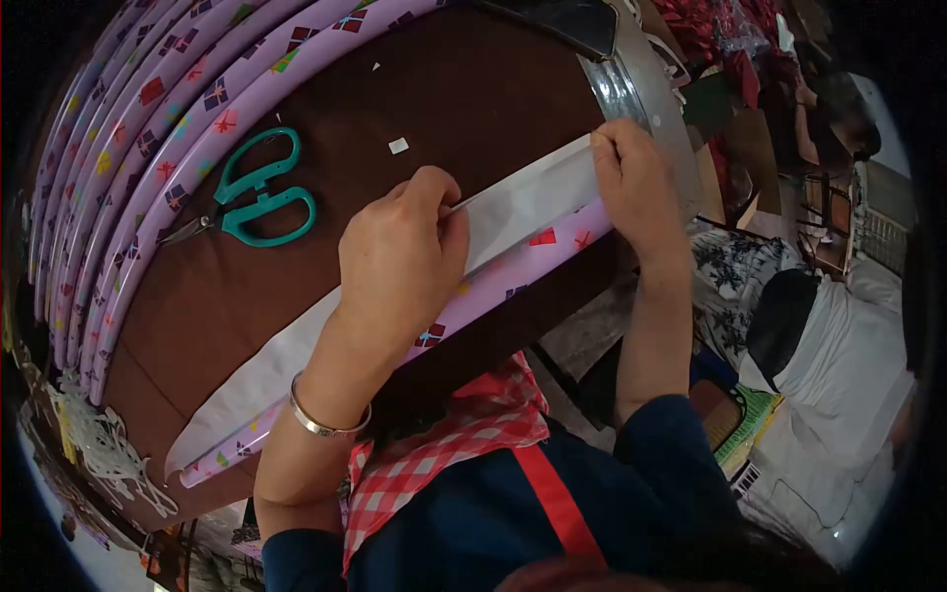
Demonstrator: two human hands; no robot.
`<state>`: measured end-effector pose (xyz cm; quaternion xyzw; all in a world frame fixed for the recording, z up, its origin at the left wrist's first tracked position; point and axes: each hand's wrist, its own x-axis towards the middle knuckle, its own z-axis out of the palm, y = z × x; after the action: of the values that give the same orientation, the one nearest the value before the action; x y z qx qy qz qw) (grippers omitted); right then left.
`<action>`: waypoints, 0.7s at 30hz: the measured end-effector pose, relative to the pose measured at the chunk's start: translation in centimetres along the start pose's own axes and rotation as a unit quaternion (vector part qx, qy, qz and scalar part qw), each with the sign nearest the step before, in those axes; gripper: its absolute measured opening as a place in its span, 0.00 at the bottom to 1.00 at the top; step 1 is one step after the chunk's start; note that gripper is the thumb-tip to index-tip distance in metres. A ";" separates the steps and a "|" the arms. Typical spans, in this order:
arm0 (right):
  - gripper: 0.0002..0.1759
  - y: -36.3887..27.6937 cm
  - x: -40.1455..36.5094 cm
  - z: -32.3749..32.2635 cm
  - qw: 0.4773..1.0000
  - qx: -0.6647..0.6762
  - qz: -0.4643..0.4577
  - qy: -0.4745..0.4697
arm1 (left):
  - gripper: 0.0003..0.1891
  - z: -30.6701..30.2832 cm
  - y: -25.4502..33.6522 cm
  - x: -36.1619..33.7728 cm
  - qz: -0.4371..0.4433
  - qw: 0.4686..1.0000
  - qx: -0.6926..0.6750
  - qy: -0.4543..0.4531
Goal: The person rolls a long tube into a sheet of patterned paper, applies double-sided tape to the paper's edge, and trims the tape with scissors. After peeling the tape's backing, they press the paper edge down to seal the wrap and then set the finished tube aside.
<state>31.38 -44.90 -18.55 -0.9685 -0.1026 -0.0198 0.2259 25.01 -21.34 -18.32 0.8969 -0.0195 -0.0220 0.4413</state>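
Note:
A lilac roll of gift wrapping paper [513, 280] printed with presents lies slantwise along the table's near edge, its white reverse side showing along a loose flap. My left hand [400, 259], a bracelet on its wrist, is closed with thumb and fingers on the flap's far edge near the middle. At the right end my right hand [639, 192] pinches the paper's corner, thumb on top. Both palms hide part of the roll. Teal-handled scissors [266, 202] lie left of my left hand, touched by neither hand.
Several finished-looking rolls [148, 168] of the same paper lie stacked along the far left. A small white scrap [398, 146] rests on the brown table [473, 69]. A clear tape strip [617, 89] and a phone-like dark object [572, 22] sit at upper right. White bands [107, 444] hang lower left.

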 end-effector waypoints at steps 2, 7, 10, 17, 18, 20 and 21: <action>0.09 -0.1 0.0 0.1 1.000 -0.001 0.000 0.004 | 0.07 0.0 -0.1 0.0 -0.002 1.000 0.002 -0.004; 0.09 0.0 0.4 0.7 1.000 -0.019 -0.021 -0.001 | 0.07 0.0 -0.6 0.2 0.002 1.000 0.003 0.004; 0.09 -0.3 0.4 0.8 0.999 -0.030 -0.025 -0.005 | 0.07 0.0 -0.8 0.1 0.005 1.000 -0.002 0.007; 0.09 -0.5 0.2 0.5 0.999 -0.038 0.004 -0.019 | 0.06 -0.2 -0.3 0.1 -0.020 1.000 -0.006 -0.010; 0.09 -0.4 0.0 0.4 0.999 -0.041 -0.020 -0.001 | 0.06 -0.2 -0.1 -0.1 -0.015 1.000 -0.008 -0.009; 0.10 -0.3 0.0 0.5 0.998 -0.040 -0.046 0.012 | 0.06 -0.1 -0.3 0.0 -0.005 1.000 0.001 0.001; 0.09 -0.5 0.1 0.4 0.999 -0.045 -0.030 0.004 | 0.06 -0.1 -0.4 0.0 -0.006 1.000 0.001 0.001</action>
<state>31.38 -44.23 -18.64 -0.9740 -0.1302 -0.0349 0.1820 25.04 -21.05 -18.56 0.8974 -0.0140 -0.0232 0.4403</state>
